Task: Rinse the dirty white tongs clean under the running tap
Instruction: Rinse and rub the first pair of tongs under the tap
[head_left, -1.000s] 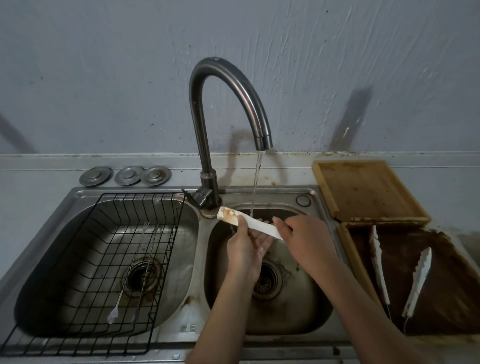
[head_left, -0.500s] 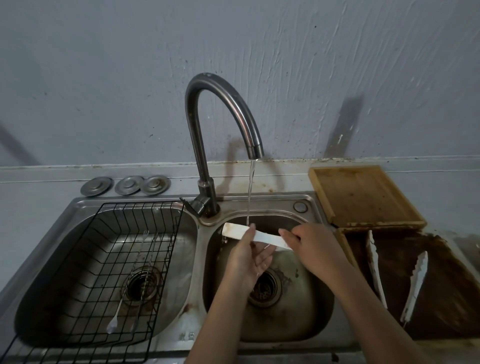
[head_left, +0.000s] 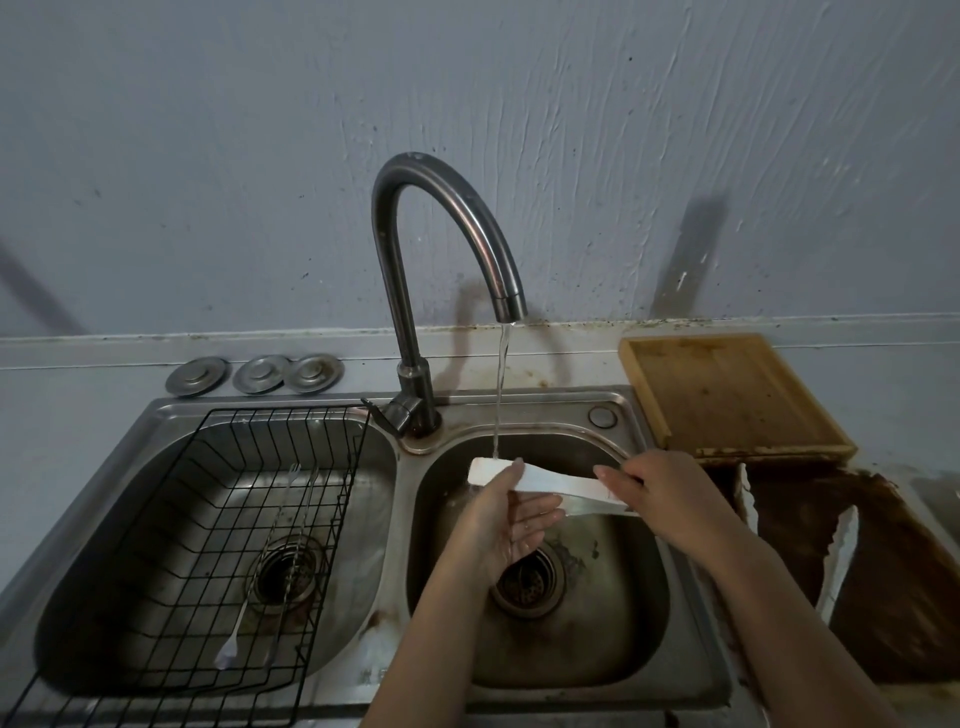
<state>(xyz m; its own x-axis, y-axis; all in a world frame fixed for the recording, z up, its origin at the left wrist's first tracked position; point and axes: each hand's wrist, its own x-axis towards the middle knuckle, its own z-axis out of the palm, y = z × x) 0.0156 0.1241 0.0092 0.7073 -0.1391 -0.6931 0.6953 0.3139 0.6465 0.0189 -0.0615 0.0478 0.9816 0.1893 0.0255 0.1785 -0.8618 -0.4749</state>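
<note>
Held white tongs (head_left: 550, 484) level over the right sink basin (head_left: 597, 649), under the tap (head_left: 447, 260) stream; looked clean and wet. Gripped at one end by right hand (head_left: 660, 493), thumbed by left hand (head_left: 498, 525)

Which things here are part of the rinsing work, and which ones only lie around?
Part of the job:
- white tongs under the water
- tap, running
- right basin
- left hand, right hand, both holding the tongs

Just lying about:
- wire rack in the left basin
- three metal plugs
- wooden board
- two more tongs on the brown tray
</note>
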